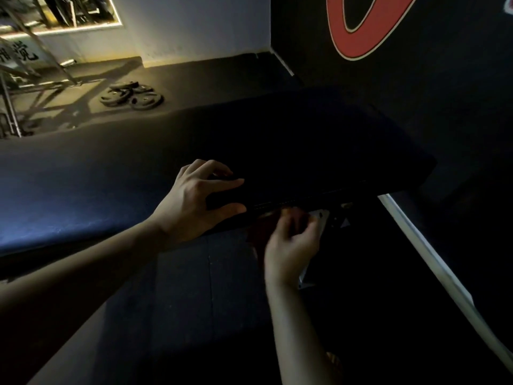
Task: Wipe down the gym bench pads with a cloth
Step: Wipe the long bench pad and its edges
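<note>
A long dark blue bench pad (91,184) runs from the left edge toward the right, where it fades into shadow. My left hand (194,201) holds the pad's near edge, with its fingers on top and the thumb on the side face. Just below that edge, my right hand (291,245) grips a dark red cloth (258,234) with curled fingers and holds it against the pad's side or underside. Most of the cloth is lost in the dark.
Several black weight plates (133,97) lie on the dark floor beyond the bench. A metal rack (16,87) stands at the far left under a mirror. A white frame bar (416,240) slants down to the right, beside a black wall with a red logo (358,26).
</note>
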A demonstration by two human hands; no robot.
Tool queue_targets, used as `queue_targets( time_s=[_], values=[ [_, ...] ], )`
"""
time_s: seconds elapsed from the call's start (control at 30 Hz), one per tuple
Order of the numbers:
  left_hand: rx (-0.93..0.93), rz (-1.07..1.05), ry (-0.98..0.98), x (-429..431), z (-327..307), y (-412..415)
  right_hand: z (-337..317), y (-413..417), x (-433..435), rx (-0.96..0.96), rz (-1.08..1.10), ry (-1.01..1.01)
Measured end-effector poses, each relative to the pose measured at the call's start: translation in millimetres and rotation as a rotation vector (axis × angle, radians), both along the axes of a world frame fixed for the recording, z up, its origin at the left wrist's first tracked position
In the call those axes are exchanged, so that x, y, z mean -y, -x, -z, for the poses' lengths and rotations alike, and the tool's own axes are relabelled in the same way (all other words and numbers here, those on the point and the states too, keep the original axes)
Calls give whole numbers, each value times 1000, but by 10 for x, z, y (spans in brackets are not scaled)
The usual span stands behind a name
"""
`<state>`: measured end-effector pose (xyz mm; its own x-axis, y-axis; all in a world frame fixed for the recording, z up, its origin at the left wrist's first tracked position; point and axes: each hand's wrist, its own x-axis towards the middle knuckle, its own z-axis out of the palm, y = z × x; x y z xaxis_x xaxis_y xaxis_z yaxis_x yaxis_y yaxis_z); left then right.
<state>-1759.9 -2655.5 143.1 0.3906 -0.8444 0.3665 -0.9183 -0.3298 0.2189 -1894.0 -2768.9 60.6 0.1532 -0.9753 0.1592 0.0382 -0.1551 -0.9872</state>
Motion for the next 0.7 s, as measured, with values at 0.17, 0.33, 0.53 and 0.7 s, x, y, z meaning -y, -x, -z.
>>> queue_targets(
  time_s=[0.17,0.33,0.53,0.7],
  values=[
    [0,2,26,-3,16,-3,-29,7,-425,-129,-147,214],
    [10,-15,35,0,51,-6,32,5,164,-57,107,-11],
    [-15,-6,33,-16,26,3,33,45,-220,-157,-208,234],
    [10,-15,49,10,55,1,-81,-55,7,-68,82,-135]
  ],
)
